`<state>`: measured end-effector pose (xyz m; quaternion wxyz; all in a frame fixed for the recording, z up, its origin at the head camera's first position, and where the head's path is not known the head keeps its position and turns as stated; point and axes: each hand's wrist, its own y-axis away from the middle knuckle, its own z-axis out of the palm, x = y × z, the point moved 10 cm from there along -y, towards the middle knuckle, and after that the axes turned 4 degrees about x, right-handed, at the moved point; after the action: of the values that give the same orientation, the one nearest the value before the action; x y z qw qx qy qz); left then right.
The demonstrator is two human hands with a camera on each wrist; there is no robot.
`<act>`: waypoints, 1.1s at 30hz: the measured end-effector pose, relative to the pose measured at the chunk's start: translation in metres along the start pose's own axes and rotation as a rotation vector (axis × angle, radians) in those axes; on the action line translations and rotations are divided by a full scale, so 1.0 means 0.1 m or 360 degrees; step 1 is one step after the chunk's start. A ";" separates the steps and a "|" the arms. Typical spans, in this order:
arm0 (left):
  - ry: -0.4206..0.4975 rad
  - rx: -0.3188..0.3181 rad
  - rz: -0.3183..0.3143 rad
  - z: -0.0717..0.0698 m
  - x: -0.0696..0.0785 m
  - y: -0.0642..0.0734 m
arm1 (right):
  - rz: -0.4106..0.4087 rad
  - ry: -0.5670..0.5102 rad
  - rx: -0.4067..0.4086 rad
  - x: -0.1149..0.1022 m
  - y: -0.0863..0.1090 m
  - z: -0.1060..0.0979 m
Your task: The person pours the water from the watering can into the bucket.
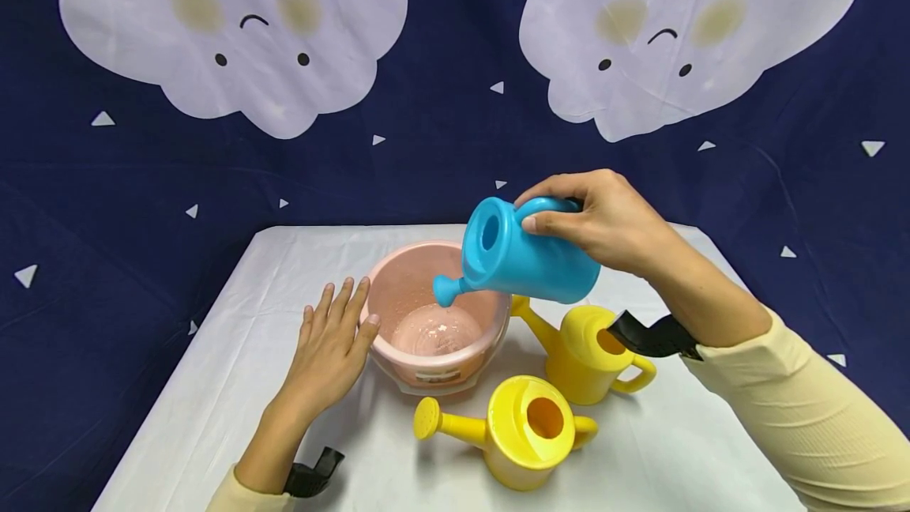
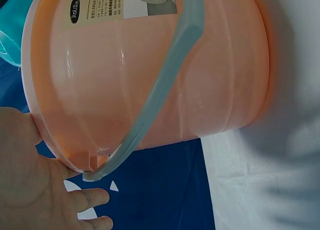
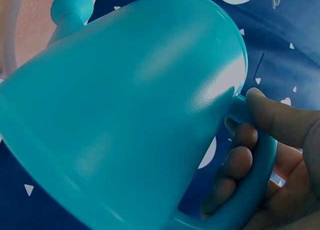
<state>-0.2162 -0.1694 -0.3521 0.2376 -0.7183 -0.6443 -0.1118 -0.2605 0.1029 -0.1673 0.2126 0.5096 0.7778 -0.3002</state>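
Observation:
My right hand (image 1: 614, 220) grips a blue watering can (image 1: 540, 263) by its handle and holds it tilted. The right wrist view shows the fingers curled round that handle (image 3: 262, 165). The can's sprinkler head (image 1: 446, 291) hangs over the opening of a pink plastic bucket (image 1: 465, 374). Rippling water (image 1: 437, 330) lies at the bucket's bottom. Against the bucket's left rim my left hand (image 1: 330, 354) rests, its fingers extended. A grey bail handle (image 2: 155, 97) hangs down the bucket's outer side in the left wrist view.
Two yellow watering cans stand on the white-covered table (image 1: 213, 417): one (image 1: 522, 453) in front of the bucket, the other (image 1: 576, 374) to its right beneath my right forearm. Behind the table hangs a dark blue cloth (image 1: 448, 172) printed with clouds.

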 end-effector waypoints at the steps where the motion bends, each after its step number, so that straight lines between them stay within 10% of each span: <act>1: 0.0001 0.0001 0.0001 0.00 0.00 0.00 | -0.0002 -0.0004 0.0000 0.00 0.00 0.00; 33: -0.0004 0.0015 0.0014 0.00 0.02 -0.01 | -0.0006 -0.0005 0.0009 0.03 0.01 0.00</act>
<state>-0.2165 -0.1679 -0.3509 0.2408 -0.7200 -0.6420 -0.1068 -0.2607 0.1055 -0.1693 0.2116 0.5083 0.7776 -0.3037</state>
